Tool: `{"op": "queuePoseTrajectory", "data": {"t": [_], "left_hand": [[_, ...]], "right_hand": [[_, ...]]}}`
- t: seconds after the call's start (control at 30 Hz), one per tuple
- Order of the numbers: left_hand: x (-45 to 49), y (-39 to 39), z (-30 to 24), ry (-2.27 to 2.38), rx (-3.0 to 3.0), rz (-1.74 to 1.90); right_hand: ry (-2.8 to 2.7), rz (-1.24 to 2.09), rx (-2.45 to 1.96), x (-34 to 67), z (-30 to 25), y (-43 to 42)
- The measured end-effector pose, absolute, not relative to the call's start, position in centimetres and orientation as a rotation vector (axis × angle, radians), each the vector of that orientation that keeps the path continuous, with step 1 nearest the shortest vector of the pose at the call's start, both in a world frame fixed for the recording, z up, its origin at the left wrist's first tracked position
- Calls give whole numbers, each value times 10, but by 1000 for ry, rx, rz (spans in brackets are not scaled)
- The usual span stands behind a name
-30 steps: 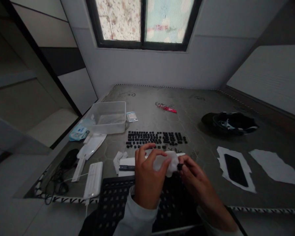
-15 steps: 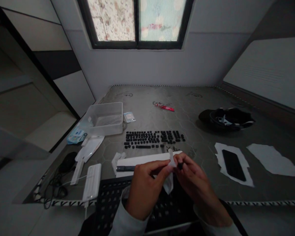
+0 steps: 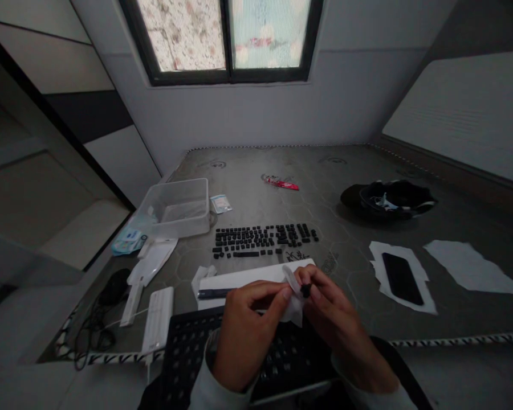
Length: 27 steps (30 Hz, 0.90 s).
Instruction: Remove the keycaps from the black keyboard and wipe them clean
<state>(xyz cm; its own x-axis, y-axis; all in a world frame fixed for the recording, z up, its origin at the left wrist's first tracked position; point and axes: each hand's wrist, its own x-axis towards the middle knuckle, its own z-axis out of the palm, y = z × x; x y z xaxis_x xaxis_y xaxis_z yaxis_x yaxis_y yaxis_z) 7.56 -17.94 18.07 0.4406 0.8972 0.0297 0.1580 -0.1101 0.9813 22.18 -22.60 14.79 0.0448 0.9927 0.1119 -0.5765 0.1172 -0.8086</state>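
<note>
Lowered since the earliest frame: left hand (image 3: 244, 330), with the tissue (image 3: 294, 313) now gathered close to the black key (image 3: 305, 290) rather than spread out. Towards the left, on the grey cloth (image 3: 350, 250), a white power strip (image 3: 158, 319); then, below both hands, a dark keyboard (image 3: 186, 350), partly hidden by them. Left thumb and fingertips pinched together on the tissue. Beyond, rows of loose keys (image 3: 245, 254). To wipe well, as a judgement: press a thin layer of tissue against the key, rub lightly, turn the key between strokes to reach each side, and shift to a fresh patch once soiled. Avoid squeezing hard enough to flick the key down onto the keyboard. Black key just right of the left fingertips, beside the tissue and seemingly touching, at the tips of the right hand (image 3: 337, 316), with thumb and fingers clamped on that key. Hard to tell which side faces up. Well apart at far right, a black phone (image 3: 402, 279), judging by shape, on white paper (image 3: 378, 265).
</note>
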Motion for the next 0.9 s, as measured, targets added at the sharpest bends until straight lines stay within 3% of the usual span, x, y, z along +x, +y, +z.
{"op": "queuePoseTrajectory", "data": {"t": [0.27,0.67,0.9], "left_hand": [[78,-179,179,967,1432,842],[74,-174,179,1119,1402,978],[79,-177,174,1015,1337,926]], "right_hand": [[-839,1354,-608,220,153,-232],[-1153,1189,-1048,220,162,-233],[-1042,1171,-1053,213,150,-229]]}}
